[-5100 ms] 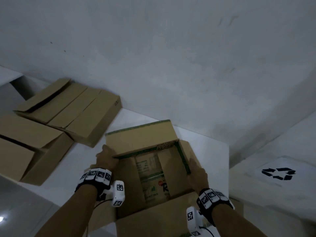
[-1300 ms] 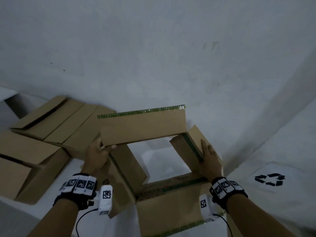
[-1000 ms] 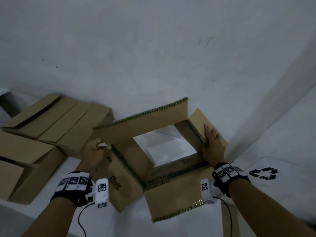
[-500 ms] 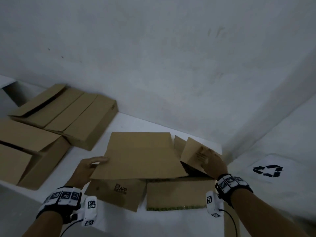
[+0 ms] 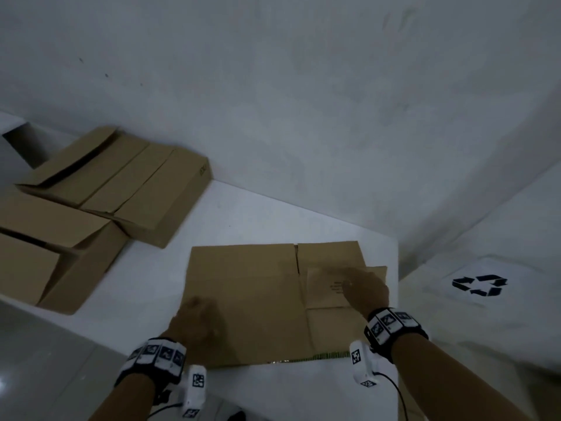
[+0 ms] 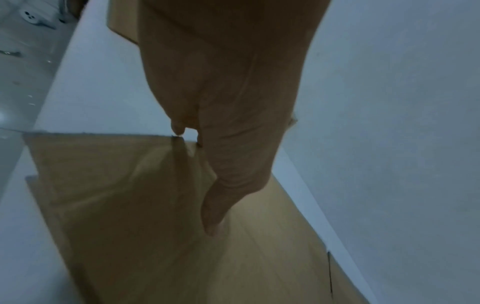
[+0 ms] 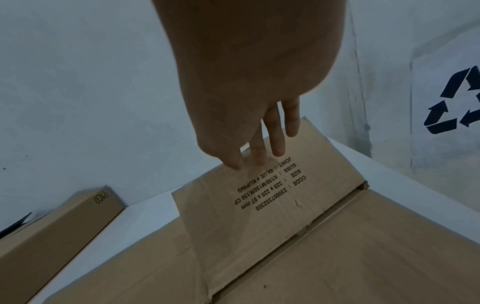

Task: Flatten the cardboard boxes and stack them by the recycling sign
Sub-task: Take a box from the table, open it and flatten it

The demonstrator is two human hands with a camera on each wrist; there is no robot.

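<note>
A brown cardboard box (image 5: 258,296) lies collapsed flat on the white table (image 5: 252,214). My left hand (image 5: 197,320) rests palm-down on its near left part, fingers straight (image 6: 215,205). My right hand (image 5: 364,290) presses with straight fingers (image 7: 275,144) on a printed flap (image 7: 259,205) folded over the flat box's right side; that flap stands slightly raised. The recycling sign (image 5: 479,285), a white sheet with a black arrow symbol, lies on the lower surface to the right, also seen in the right wrist view as the recycling sign (image 7: 451,107).
Two unflattened cardboard boxes stand at the table's left: a shallow one (image 5: 133,186) against the wall and a taller one (image 5: 51,250) nearer me with an open flap. The grey wall (image 5: 303,101) runs behind the table. The table's right edge (image 5: 397,268) drops off toward the sign.
The box, held up as an open sleeve a second ago, has been pushed down flat on the table. Both hands moved from gripping its sides to pressing on top.
</note>
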